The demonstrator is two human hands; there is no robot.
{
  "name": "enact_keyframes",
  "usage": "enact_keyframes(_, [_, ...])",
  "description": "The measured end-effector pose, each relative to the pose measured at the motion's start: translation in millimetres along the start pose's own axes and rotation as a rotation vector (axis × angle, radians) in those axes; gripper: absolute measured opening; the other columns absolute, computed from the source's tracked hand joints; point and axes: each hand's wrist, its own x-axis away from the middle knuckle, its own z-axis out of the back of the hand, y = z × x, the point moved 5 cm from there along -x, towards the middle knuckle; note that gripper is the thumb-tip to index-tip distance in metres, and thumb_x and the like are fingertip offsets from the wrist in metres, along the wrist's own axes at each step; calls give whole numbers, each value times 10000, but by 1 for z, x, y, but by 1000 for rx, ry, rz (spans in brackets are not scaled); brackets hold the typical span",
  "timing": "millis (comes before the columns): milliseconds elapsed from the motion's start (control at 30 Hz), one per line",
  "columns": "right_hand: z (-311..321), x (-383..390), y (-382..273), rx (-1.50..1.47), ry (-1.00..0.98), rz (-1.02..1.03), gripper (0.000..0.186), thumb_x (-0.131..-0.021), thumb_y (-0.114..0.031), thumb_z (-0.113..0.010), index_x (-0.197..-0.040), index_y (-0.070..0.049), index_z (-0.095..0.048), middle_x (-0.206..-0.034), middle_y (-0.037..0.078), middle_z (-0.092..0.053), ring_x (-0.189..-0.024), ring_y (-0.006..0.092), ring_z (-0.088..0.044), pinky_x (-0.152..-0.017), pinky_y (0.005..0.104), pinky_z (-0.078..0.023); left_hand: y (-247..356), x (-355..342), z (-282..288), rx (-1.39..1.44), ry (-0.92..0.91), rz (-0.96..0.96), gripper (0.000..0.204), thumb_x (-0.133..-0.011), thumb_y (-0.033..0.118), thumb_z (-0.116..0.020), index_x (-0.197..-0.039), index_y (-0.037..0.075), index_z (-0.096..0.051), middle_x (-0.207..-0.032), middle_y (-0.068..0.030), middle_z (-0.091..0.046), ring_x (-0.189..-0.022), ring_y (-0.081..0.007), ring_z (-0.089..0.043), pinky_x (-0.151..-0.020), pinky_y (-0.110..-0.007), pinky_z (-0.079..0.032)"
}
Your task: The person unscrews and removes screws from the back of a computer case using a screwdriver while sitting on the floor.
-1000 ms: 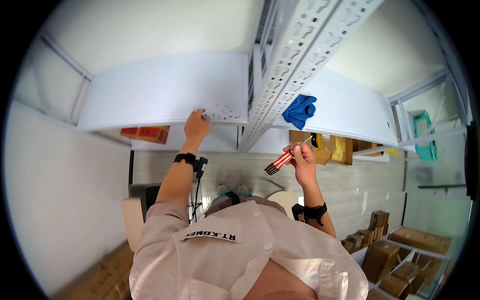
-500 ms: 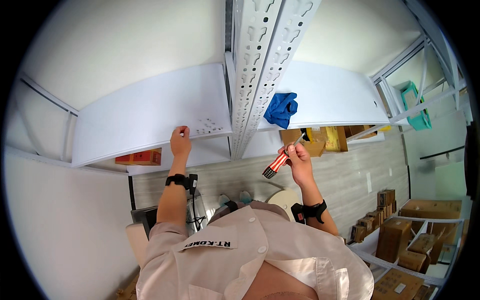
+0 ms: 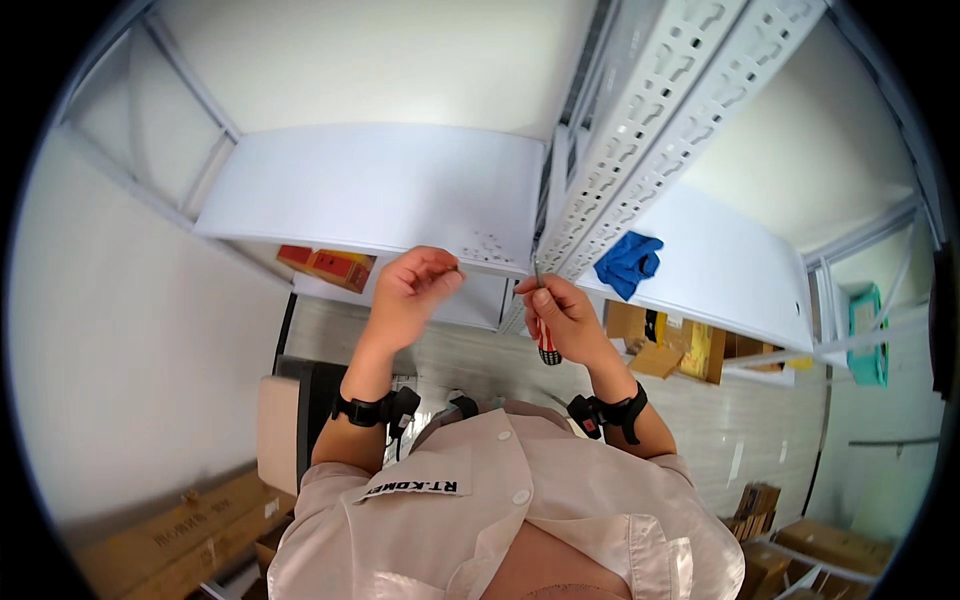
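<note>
My right hand is closed around a screwdriver with a red-and-white striped handle and a dark, dotted end. Its metal shaft points up beside the perforated upright. To its left, my left hand is raised in front of the shelf edge, thumb and fingers pinched together. A tiny dark thing shows at those fingertips, too small to make out. Several small metal pieces lie scattered on the left white shelf, just beyond my hands.
White perforated uprights part the two shelves. A blue cloth lies on the right shelf. Red boxes and an open cardboard box sit lower down. A teal basket is at far right, a chair at left.
My left hand has come right and away from the shelf surface. My right hand has swung the screwdriver more upright and moved left, nearer the left hand. The view has shifted.
</note>
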Motion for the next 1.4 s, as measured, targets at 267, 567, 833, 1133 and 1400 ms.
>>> enact_keyframes(267, [-60, -15, -37, 251, -394, 80, 203, -975, -199, -556, -1041, -31, -648, -747, 22, -536, -650, 101, -464, -593, 266, -393, 21, 46, 7, 121, -21, -114, 90, -906, -7, -609, -995, 2, -607, -941, -37, -639, -888, -105, -589, -783, -252, -481])
enact_keyframes(567, [-93, -15, -15, 202, -631, 73, 222, -963, -196, -566, -1049, -13, -658, -776, 62, -574, -652, 126, -460, -594, 283, -390, 11, 97, 14, 169, 185, 3, 70, -928, 67, -612, -959, 6, -598, -939, -93, -667, -810, -131, -639, -735, -261, -511])
enact_keyframes(833, [-114, 3, 16, 204, -777, 71, 222, -963, -165, -553, -1060, 0, -665, -724, 32, -529, -656, 108, -431, -608, 277, -376, -8, 156, 18, 69, 431, -16, 87, -924, 60, -620, -980, -6, -614, -920, -89, -680, -813, -118, -637, -726, -253, -514])
enact_keyframes(1133, [-168, 39, -6, 216, -900, 225, 222, -965, -161, -562, -899, 46, -603, -677, 60, -484, -613, 131, -415, -588, 297, -381, 21, 227, 34, -30, 542, -43, 57, -907, 27, -632, -954, -4, -631, -919, -58, -678, -824, -93, -617, -746, -245, -498])
enact_keyframes(1400, [-226, 115, 7, 294, -923, 187, 257, -974, -193, -554, -871, 40, -594, -661, 46, -464, -583, 104, -386, -560, 284, -376, 38, 323, 51, -347, 505, -20, 55, -865, 40, -673, -915, 21, -660, -778, 5, -638, -670, -56, -534, -620, -221, -446])
